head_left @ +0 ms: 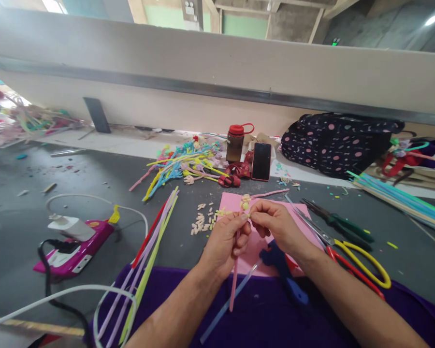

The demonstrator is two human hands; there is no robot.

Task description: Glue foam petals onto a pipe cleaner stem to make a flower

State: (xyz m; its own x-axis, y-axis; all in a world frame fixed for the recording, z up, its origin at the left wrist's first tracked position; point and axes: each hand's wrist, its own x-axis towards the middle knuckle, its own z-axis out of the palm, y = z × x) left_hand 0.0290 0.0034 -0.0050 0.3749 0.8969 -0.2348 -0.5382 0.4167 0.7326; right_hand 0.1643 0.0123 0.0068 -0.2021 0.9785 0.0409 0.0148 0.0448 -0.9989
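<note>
My left hand (226, 240) is closed around a pink pipe cleaner (234, 285), whose tail hangs below the fingers. Thumb and forefinger of my right hand (275, 222) pinch close against the left fingertips, at a tiny pale yellow-green piece (249, 216) mostly hidden by them. Just beyond the fingers, a small yellowish flower (245, 204) on a pink stem lies over the pink sheet (230, 200). Left of my hands, short cream pipe-cleaner pieces (200, 220) are scattered. Beneath my right wrist is a blue glue gun (286, 275) with a clear glue stick (224, 309).
Scissors (362, 261) and green-handled pliers (342, 226) lie at right. A heap of coloured pipe cleaners (177, 166), a bottle (235, 145) and a phone (261, 162) stand behind. Long pipe cleaners (157, 237) and a magenta power strip (90, 246) with cables occupy the left.
</note>
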